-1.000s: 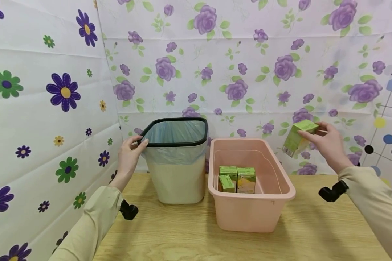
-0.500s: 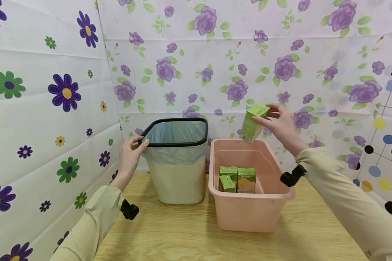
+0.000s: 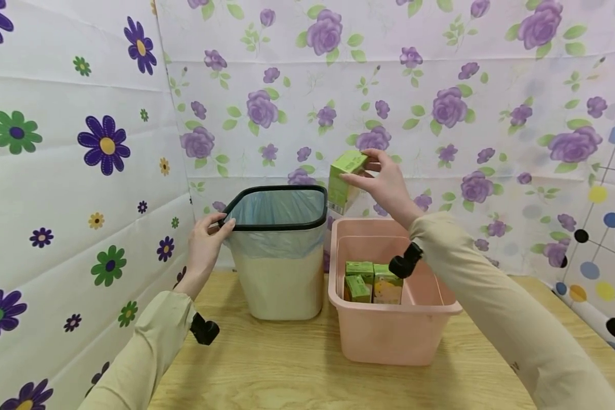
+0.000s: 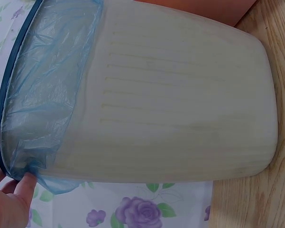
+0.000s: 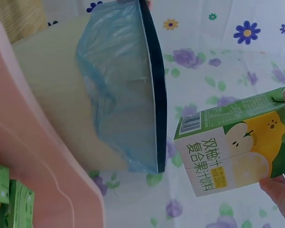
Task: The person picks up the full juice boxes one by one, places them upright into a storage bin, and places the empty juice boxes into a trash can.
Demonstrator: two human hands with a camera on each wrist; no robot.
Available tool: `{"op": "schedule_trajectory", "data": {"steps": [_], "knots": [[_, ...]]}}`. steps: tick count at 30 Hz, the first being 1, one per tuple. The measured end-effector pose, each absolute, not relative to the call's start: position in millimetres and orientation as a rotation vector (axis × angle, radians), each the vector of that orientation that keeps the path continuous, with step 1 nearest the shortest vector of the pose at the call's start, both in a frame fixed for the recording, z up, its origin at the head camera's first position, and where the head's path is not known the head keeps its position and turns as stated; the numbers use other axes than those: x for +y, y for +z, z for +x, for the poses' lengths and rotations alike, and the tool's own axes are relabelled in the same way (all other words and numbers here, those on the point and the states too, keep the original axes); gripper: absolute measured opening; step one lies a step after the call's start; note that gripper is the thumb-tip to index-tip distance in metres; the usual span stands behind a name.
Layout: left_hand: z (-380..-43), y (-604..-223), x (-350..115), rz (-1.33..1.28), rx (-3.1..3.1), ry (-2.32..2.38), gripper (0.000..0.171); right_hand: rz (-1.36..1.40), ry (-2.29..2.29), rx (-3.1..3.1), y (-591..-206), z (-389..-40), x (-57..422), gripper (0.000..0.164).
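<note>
In the head view my right hand (image 3: 384, 182) grips a green juice carton (image 3: 344, 181) by its upper end, tilted, in the air just right of the bin's rim. The right wrist view shows the carton's printed front (image 5: 237, 147) with fruit pictures and a barcode. My left hand (image 3: 205, 245) pinches the black rim of a cream trash bin (image 3: 282, 285) at its near left corner. A pale blue bag (image 4: 47, 85) lines the bin and folds over its outside. What lies at the bin's bottom is hidden.
A pink plastic tub (image 3: 389, 336) stands right of the bin, below my right forearm. Several green juice cartons (image 3: 357, 289) sit inside it at the near left. Both containers rest on a wooden table (image 3: 266, 364), with flowered cloth walls (image 3: 297, 85) behind and at the left.
My right hand has carried the juice carton leftward and slightly up, from right of the tub across it to beside the bin's rim. My left hand stays on the rim.
</note>
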State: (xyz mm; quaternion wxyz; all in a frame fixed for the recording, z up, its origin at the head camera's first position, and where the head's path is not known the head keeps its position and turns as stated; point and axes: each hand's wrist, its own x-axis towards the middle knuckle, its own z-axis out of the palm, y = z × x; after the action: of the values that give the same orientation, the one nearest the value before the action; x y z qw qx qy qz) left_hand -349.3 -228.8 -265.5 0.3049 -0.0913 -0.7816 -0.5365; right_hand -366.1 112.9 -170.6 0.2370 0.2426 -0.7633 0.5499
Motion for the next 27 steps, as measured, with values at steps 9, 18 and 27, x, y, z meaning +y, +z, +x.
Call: {"op": "schedule_trajectory", "data": {"steps": [9, 18, 27], "knots": [[-348, -265, -230, -0.24, -2.076, -1.41, 0.047, 0.764, 1.5, -2.054, -159, -374, 72, 0.065], [-346, -266, -231, -0.234, -2.077, -1.403, 0.046, 0.75, 1.535, -2.133, -164, -383, 45, 0.068], [-347, -264, -229, -0.233, -2.069, -1.403, 0.047, 0.709, 1.488, -2.267, -167, -381, 35, 0.084]]}}
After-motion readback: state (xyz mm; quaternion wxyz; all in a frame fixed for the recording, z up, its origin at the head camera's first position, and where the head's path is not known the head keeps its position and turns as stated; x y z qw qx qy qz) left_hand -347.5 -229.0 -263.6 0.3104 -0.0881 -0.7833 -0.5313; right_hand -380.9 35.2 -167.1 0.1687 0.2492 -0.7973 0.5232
